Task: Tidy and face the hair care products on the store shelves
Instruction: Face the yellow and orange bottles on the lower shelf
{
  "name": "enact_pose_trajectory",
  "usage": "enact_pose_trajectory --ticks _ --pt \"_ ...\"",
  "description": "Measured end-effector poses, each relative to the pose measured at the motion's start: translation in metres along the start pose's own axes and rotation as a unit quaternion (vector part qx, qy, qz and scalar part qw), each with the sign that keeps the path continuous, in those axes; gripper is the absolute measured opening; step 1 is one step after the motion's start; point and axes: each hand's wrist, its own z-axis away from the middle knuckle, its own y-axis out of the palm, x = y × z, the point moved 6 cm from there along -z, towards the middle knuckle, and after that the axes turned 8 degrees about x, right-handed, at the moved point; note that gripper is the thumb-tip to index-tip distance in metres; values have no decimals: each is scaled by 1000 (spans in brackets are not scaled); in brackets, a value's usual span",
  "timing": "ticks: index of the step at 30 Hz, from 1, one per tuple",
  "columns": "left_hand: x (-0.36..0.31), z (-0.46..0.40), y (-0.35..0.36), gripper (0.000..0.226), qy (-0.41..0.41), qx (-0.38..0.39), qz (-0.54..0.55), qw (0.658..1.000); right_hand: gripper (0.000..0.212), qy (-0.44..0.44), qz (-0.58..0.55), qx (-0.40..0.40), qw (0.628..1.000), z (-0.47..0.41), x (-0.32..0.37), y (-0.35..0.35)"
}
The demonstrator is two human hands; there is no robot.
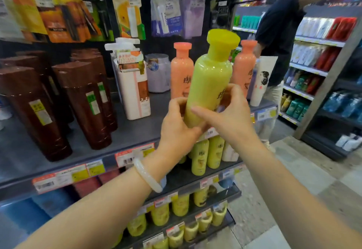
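yellow bottle (pixel 209 80) upright above near shelf edge (pixel 78 172), left hand (pixel 176 129) gripping its base, right hand (pixel 231 111) fingers curled round its right side, orange bottles (pixel 181 72) just behind

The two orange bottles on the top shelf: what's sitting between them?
In the head view, the yellow bottle fills the gap between the two orange bottles. It is in front of them, gripped at its base by the left hand and right hand.

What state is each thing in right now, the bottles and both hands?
Yellow bottle: capped, tilted, held above the shelf.
Left hand: grips the bottle's base.
Right hand: curled round its lower side.
Orange bottles: capped, upright.
Brown tubes: standing on their caps.
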Motion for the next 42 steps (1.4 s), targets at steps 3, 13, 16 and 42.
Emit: enact_pose_trajectory --ticks 3,13,16,42 --pt "26 33 41 55 -32 33 30 998 62 53 39 14 998 33 -45 -11" --pt "164 127 129 59 -261 103 94 955 78 287 81 59 953 117 -212 10" --pt "190 140 131 48 -300 118 84 943 73 323 116 89 935 125 -234 23" --pt "309 43 99 49 -326 -95 202 918 47 192 103 112 970 29 -299 132"
